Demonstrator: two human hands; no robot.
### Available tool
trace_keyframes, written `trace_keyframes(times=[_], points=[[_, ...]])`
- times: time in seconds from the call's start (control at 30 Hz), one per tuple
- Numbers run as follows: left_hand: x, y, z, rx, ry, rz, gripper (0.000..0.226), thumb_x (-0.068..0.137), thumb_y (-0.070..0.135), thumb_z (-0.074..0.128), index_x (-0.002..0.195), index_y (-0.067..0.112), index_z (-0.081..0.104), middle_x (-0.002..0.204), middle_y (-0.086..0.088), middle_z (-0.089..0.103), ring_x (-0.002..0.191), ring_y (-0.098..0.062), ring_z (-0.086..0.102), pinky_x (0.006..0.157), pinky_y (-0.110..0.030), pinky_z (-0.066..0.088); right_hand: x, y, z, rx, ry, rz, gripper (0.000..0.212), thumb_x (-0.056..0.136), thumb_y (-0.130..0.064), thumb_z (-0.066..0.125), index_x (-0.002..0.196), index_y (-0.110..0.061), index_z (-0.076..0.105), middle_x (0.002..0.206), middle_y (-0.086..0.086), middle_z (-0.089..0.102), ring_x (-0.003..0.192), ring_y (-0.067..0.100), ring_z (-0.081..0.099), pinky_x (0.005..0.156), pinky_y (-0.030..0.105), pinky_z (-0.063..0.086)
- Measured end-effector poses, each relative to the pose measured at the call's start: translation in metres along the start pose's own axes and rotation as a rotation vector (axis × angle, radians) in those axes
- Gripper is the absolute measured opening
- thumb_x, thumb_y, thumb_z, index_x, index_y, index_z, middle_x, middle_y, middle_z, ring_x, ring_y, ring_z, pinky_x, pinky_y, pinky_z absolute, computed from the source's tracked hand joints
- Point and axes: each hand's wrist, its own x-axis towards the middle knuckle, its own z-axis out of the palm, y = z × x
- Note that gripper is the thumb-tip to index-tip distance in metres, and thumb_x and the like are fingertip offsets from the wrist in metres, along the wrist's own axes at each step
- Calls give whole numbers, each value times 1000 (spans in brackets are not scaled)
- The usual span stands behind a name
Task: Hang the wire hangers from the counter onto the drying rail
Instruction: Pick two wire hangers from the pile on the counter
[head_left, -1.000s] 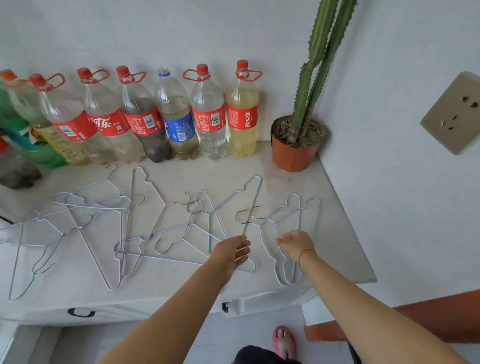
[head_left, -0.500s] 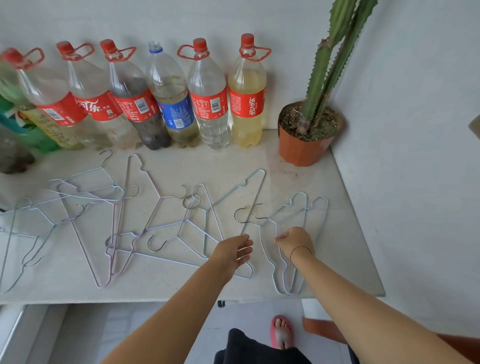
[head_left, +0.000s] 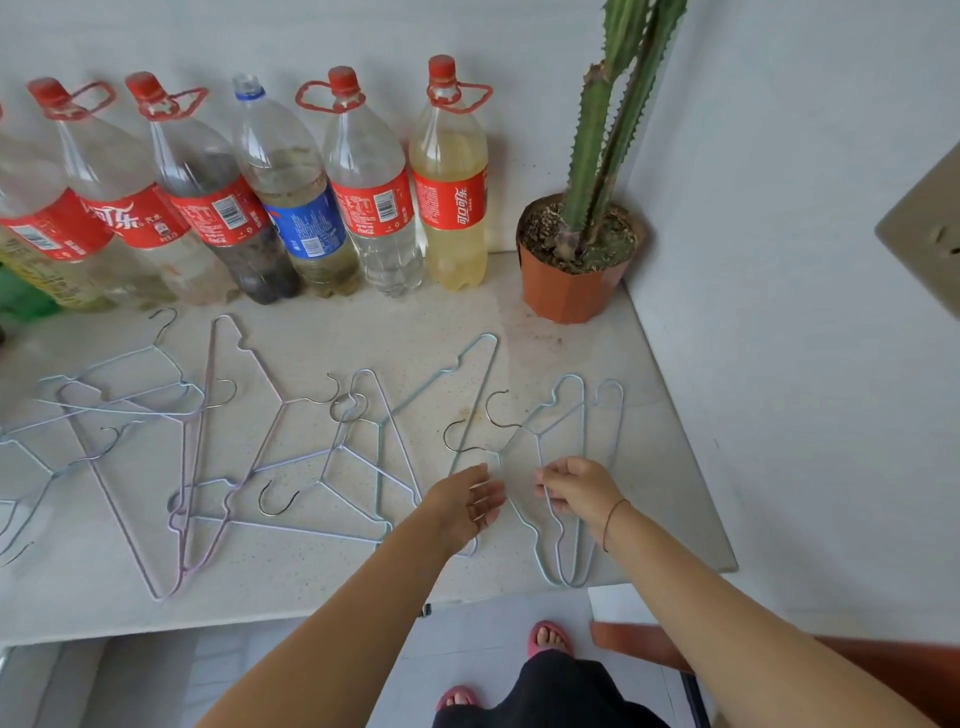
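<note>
On the pale counter (head_left: 322, 587), from left to right: a tangle of wire hangers (head_left: 130, 405) lying flat, cut off at the left border. Next, a long lilac hanger (head_left: 195, 467), bar running near to far. Then the middle hangers (head_left: 337, 448), crossed over one another, hooks pointing several ways. Furthest right, the rightmost pair of hangers (head_left: 582, 457), nested, long axis from the near counter edge toward the wall, bare metal hooks turned left (toward the left hand).

Over the near end of the middle hangers, the left hand (head_left: 462, 506): palm turned right, fingers loosely bent, gripping nothing; contact with the wire beneath impossible to judge. Just beside it, the right hand (head_left: 579, 491): thumb and fingertips pinching one wire of the rightmost pair, thin band on the wrist.

Against half a second ago: all hangers in the same places, both hands at nearly the same spots. Right fingers now plainly closed on the wire rather than bunched over it.

Along the wall, a row of bottles (head_left: 374, 208), leftmost ones cropped. In the corner, a potted cactus (head_left: 571, 280), top out of frame. At the right border, a wall socket (head_left: 924, 234), half cut off. Below the counter edge, toes in pink sandals (head_left: 548, 639), partly hidden by dark clothing.
</note>
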Motion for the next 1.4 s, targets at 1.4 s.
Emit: trace_keyframes(times=[1.4], points=[[-63,21,6,117,-258,228,12,88,15,62,94,9,70,76,0,72,67,-10,61,58,-19,49,-72,-59,4,178,121,-346,7,87,-17,62,86,-11,66,70,5,64,64,16,58,67,28,52]])
